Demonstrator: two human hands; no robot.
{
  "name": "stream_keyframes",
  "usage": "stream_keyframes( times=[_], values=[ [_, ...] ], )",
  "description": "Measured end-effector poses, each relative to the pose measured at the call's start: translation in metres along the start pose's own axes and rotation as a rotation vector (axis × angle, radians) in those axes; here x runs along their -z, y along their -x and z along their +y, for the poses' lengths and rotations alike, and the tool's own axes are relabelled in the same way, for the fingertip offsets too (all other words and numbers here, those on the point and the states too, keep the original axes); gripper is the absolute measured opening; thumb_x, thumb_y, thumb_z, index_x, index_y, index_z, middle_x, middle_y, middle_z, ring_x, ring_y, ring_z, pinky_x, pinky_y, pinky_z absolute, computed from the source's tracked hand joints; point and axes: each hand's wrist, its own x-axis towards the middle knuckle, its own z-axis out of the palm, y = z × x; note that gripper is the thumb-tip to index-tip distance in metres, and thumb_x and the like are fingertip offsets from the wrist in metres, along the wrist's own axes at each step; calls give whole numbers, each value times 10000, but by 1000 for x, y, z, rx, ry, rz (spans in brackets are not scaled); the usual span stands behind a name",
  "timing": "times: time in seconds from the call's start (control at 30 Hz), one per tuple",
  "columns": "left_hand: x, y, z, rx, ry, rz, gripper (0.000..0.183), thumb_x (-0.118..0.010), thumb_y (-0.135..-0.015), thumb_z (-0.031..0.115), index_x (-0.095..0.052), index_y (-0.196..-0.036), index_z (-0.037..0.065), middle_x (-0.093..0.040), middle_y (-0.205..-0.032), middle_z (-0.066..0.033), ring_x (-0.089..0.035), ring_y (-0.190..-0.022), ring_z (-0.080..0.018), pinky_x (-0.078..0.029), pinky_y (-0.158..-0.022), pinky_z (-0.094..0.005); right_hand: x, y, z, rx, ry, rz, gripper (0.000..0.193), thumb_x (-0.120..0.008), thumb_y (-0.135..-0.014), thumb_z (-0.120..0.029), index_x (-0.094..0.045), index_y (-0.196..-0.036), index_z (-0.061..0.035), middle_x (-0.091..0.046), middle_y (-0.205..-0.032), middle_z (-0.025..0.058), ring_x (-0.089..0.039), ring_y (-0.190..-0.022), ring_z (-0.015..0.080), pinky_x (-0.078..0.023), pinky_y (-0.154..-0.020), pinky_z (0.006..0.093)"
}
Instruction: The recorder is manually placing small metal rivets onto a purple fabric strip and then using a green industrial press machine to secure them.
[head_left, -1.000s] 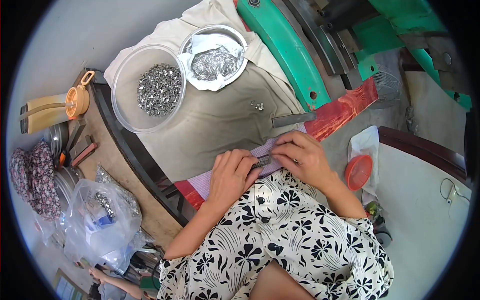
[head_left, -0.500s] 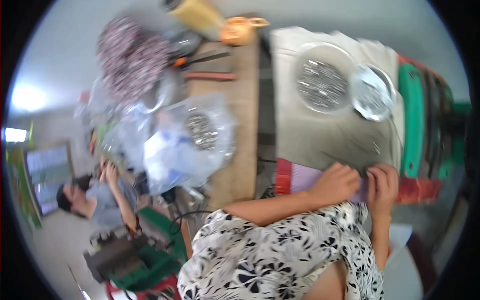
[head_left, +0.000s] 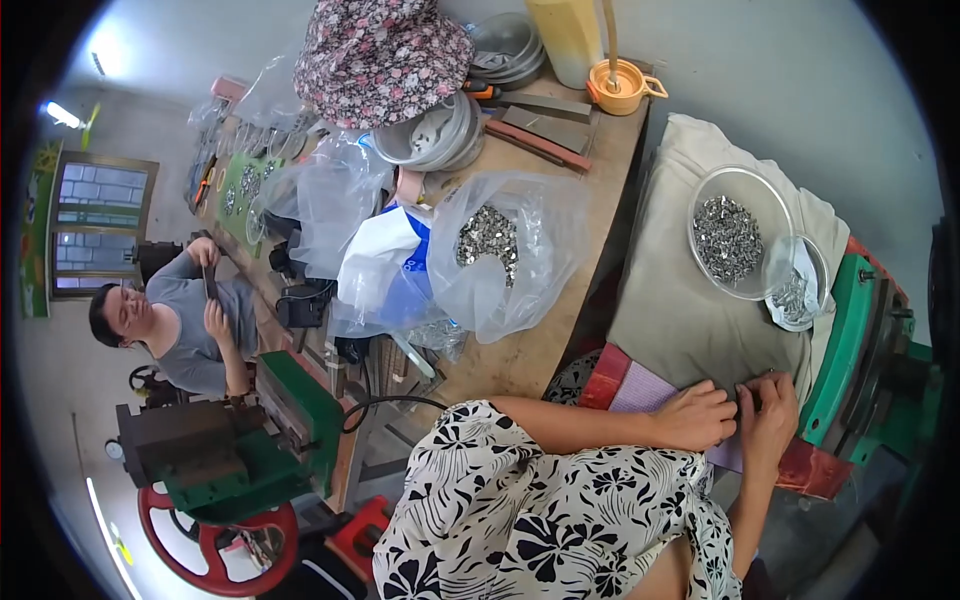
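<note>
My left hand is closed, knuckles up, at the near edge of a grey-beige cloth. Close beside it, my right hand has its fingers bent and pressed together. Whatever either hand holds is hidden or too small to name. Under and beside the hands lies a lilac ribbed pad with red ends. Farther off on the cloth stands a clear round tub of small silvery metal pieces. A smaller bowl beside it holds a foil-like lining and more pieces.
A green machine borders the cloth on the right. On the wooden table to the left are an open plastic bag of metal pieces, stacked bowls, a floral hat and an orange cup. A co-worker sits far left.
The view has turned, so the table and cloth appear shifted right and tilted. Both my hands stay close together at the cloth's near edge. The co-worker's hands have moved apart.
</note>
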Motion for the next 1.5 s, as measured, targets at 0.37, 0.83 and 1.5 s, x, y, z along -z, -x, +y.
stream_keyframes(
  times=[0.37, 0.83, 1.5],
  values=[
    [-12, 1, 12, -25, -40, 13, 107, -621, -766, 205, -641, -836, 126, -557, -858, -15, -531, -885, -185, -373, -792, -365, -14, 19, 18, 12, -184, 76, 152, -729, -719, 31, -670, -858, 14, -598, -1015, 152, -584, -960, 341, -468, -829, 418],
    [48, -14, -9, 78, 203, -338, 370, -773, -756, 175, -604, -1066, 63, -568, -1022, -72, -570, -952, -258, -404, -836, -380, 14, 63, 22, -23, -225, 214, 158, -770, -731, -76, -691, -868, -76, -635, -1045, 54, -585, -1001, 269, -414, -866, 402],
    [66, -19, 0, 38, 42, -434, 383, -784, -738, 211, -637, -1065, 77, -574, -1018, -61, -558, -936, -259, -430, -787, -387, -2, 92, 16, 22, -132, 156, 286, -802, -678, -167, -725, -943, -92, -636, -981, 20, -597, -967, 246, -463, -820, 390]
  ],
)
